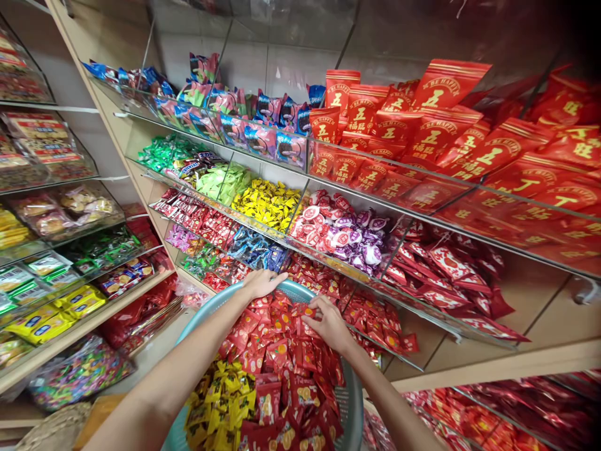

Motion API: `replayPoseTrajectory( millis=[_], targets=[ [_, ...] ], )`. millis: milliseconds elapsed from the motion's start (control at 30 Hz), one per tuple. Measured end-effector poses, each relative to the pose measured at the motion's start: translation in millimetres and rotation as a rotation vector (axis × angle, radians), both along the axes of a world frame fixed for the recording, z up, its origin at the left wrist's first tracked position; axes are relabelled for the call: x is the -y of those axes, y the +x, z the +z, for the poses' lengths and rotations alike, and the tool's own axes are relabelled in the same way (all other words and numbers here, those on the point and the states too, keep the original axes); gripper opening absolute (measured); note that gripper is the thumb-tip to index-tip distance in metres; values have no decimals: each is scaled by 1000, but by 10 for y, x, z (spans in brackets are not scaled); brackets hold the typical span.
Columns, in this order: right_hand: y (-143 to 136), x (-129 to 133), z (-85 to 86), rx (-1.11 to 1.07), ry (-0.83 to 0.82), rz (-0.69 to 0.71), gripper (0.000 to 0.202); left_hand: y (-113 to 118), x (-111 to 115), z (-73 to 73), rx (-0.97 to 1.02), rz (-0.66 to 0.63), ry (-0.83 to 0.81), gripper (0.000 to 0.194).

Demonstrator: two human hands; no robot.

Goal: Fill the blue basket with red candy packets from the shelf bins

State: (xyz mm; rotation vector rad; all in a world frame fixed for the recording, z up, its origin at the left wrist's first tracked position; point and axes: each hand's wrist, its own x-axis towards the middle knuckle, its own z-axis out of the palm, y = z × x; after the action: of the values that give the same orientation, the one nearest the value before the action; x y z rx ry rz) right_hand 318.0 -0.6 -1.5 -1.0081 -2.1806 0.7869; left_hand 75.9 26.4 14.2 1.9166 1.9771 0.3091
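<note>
A teal plastic basket (355, 401) stands in front of me, filled with red candy packets (282, 357) and, at the near left, yellow candies (220, 401). At its far rim is my left hand (263, 284), palm down with fingers stretched to the right; nothing shows in it. My right hand (328, 321) is over the right part of the basket, thumb and fingers closing on the edge of a red candy packet (303, 310). Just beyond both hands, more red packets (314, 275) fill a low shelf bin.
Clear-fronted shelves rise ahead, holding yellow candies (267, 203), purple-and-white candies (370, 235) and large red bags (436, 131). The shelf front edge (328, 254) juts out above my hands. On the left stand more shelves with yellow packs (37, 322) and a bag of colourful candies (82, 369).
</note>
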Motion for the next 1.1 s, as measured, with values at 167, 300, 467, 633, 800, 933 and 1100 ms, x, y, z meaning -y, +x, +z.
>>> replayPoseTrajectory(
  millis=[167, 300, 467, 633, 800, 933, 1100],
  targets=[
    [-36, 34, 16, 80, 81, 5, 13, -2, -2, -4, -5, 3, -2, 65],
    [-33, 84, 74, 195, 115, 50, 15, -13, -3, -17, -10, -16, 12, 66],
    [-38, 150, 151, 328, 173, 35, 21, -11, 5, -8, -4, -5, -2, 66],
    [-56, 185, 140, 449, 264, 4, 25, 6, 17, 28, -10, 10, -2, 67],
    [-7, 209, 242, 493, 324, -29, 27, 29, 33, 83, -16, 11, -14, 74],
    [280, 135, 467, 378, 301, -51, 28, 34, 32, 104, -31, 12, -21, 77],
    [855, -71, 468, 349, 193, -151, 34, 24, 27, 86, -27, 16, -18, 78]
  ],
)
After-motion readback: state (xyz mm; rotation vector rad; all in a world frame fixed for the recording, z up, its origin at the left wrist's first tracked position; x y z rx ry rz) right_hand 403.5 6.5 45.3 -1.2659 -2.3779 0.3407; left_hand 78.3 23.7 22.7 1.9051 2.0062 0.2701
